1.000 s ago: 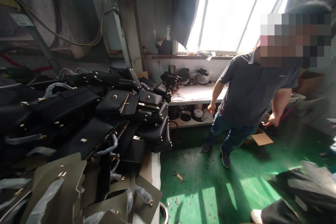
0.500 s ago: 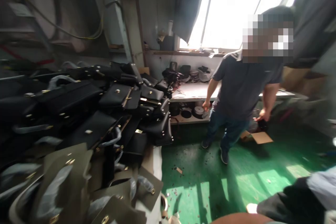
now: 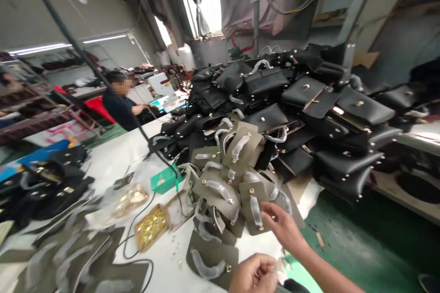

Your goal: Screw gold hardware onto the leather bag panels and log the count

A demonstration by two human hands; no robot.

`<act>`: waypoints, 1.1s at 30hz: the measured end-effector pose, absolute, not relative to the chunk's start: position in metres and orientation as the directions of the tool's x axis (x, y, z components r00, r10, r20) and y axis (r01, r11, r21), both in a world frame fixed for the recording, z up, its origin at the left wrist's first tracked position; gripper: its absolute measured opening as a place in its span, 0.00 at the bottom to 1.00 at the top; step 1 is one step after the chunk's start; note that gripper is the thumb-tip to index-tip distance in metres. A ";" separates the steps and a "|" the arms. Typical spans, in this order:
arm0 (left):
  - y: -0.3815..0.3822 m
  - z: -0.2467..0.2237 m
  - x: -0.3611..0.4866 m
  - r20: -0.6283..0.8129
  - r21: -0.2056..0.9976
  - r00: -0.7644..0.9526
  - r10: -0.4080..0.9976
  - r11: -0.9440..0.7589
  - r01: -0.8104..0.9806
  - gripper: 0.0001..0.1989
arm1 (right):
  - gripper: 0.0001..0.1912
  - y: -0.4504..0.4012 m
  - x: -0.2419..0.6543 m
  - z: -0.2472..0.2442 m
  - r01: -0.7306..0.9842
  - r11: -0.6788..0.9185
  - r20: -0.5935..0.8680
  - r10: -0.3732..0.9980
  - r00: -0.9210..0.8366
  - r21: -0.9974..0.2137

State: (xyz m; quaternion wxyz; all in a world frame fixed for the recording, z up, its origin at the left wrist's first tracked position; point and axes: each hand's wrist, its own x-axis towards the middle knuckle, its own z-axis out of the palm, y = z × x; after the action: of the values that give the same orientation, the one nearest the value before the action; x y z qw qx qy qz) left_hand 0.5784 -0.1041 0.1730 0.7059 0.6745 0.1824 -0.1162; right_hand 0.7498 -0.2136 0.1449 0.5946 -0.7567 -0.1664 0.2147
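Observation:
My right hand (image 3: 282, 225) reaches over the pile of olive bag panels, fingers loosely curved and apart. Its fingertips are beside the plastic-wrapped handle of an olive bag panel (image 3: 245, 194); whether they touch it I cannot tell. Low in the frame, my left hand (image 3: 254, 274) is closed, fingers curled together; what is in them, if anything, I cannot make out. A small whitish scrap (image 3: 281, 271) shows by its fingertips. Left of that hand lies another olive panel (image 3: 215, 249) with a wrapped handle and gold fittings.
Black handbags (image 3: 266, 82) are heaped at the back and right of the white table (image 3: 113, 151). An open box of gold fittings (image 3: 151, 226), a green box (image 3: 167, 178) and a black cable (image 3: 135, 213) lie left. A co-worker (image 3: 120, 100) sits beyond.
The view has swung left, from a standing person by the window to the worktable. Both my hands have come into view.

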 end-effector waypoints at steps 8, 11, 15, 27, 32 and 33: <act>-0.076 0.185 0.560 -0.384 0.915 0.825 0.415 0.055 0.399 0.31 | 0.34 -0.133 0.847 0.162 0.042 -0.215 -0.053 0.415 0.908 -0.976; -0.058 0.193 0.564 -0.368 0.911 0.775 0.515 0.035 0.410 0.28 | 0.31 -0.107 0.865 0.162 0.063 -0.250 -0.048 0.415 0.908 -0.966; -0.033 0.202 0.575 -0.343 0.904 0.735 0.585 -0.007 0.427 0.22 | 0.28 -0.085 0.879 0.158 0.063 -0.294 -0.059 0.388 0.920 -0.954; 0.062 0.133 0.628 0.075 0.843 0.551 0.831 -0.348 0.411 0.23 | 0.23 -0.066 0.880 0.137 -0.077 -0.222 -0.162 0.396 0.904 -0.972; 0.069 0.106 0.633 0.009 0.882 0.543 0.840 -0.263 0.392 0.25 | 0.22 -0.081 0.871 0.137 -0.013 -0.284 -0.135 0.415 0.900 -0.959; 0.069 0.101 0.632 -0.005 0.889 0.531 0.847 -0.239 0.390 0.25 | 0.22 -0.085 0.869 0.137 0.003 -0.301 -0.132 0.430 0.893 -0.954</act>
State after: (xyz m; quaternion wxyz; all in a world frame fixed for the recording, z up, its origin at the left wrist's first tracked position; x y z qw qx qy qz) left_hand 0.6316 0.0690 0.1011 0.4569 0.7462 0.4144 0.2503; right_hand 0.8688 -0.0852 0.1369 0.5750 -0.7848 -0.1381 0.1855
